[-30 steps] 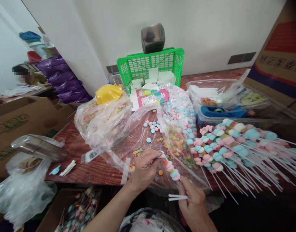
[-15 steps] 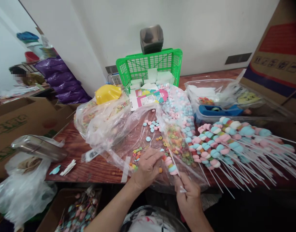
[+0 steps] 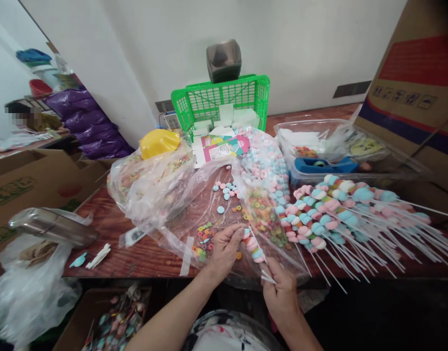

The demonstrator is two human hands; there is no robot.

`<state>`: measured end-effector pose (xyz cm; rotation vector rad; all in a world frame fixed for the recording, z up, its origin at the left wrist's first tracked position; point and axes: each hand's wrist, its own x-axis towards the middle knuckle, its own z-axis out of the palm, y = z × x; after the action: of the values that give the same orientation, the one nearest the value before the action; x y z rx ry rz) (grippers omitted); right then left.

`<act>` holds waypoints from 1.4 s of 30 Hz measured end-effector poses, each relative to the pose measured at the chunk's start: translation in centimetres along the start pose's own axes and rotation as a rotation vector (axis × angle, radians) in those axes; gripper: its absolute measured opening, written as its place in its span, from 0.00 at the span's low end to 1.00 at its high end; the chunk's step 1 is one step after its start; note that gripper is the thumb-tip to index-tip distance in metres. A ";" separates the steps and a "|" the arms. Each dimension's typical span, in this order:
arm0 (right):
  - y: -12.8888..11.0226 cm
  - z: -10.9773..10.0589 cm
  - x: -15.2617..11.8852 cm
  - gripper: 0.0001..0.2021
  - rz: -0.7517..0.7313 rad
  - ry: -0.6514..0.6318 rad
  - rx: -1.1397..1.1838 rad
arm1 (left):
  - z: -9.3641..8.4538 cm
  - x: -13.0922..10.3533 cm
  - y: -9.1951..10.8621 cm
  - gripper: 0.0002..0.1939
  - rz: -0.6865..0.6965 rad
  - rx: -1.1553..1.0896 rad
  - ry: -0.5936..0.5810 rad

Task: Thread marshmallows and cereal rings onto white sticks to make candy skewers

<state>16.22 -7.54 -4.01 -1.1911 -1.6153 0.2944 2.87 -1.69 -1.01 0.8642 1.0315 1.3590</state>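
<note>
My right hand (image 3: pixel 280 290) is closed around the lower end of a marshmallow skewer (image 3: pixel 253 248), threaded with pink, yellow, blue and white pieces. Short white stick ends (image 3: pixel 267 278) poke out between its fingers. At the skewer's upper end, my left hand (image 3: pixel 225 246) is pinched on a small blue marshmallow (image 3: pixel 246 231). Loose fruit-coloured candy rings (image 3: pixel 205 236) and blue and pink marshmallows (image 3: pixel 227 190) lie on a clear plastic sheet beyond the hands. To the right, finished-looking marshmallow skewers (image 3: pixel 326 214) are heaped with their white sticks toward me.
Behind stand a green basket (image 3: pixel 220 87), a bag of marshmallows (image 3: pixel 265 156) and a clear tub (image 3: pixel 319 127) with a blue tape dispenser (image 3: pixel 326 165). A steel flask (image 3: pixel 55 226) lies at left. Below the table edge is a box of wrapped sweets (image 3: pixel 117 317). A person sits far left.
My left fingers have drawn together into a pinch at the skewer's upper end, where a blue marshmallow now shows. The whole view has shifted slightly.
</note>
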 end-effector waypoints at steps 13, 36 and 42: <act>-0.8 0.5 1.0 0.14 0.071 -0.223 0.087 | 3.0 1.8 3.7 0.22 -0.324 -0.546 -0.041; -0.6 -0.6 1.6 0.14 -0.057 -0.074 -0.218 | 5.3 2.1 2.8 0.28 -0.402 -0.607 -0.225; 1.9 -7.3 5.3 0.16 -0.108 -0.004 -0.746 | 4.3 2.9 2.8 0.20 -0.287 -0.541 -0.153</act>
<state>23.67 -5.03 0.87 -1.6341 -1.8466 -0.4176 5.76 1.70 2.90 0.3888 0.5945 1.2185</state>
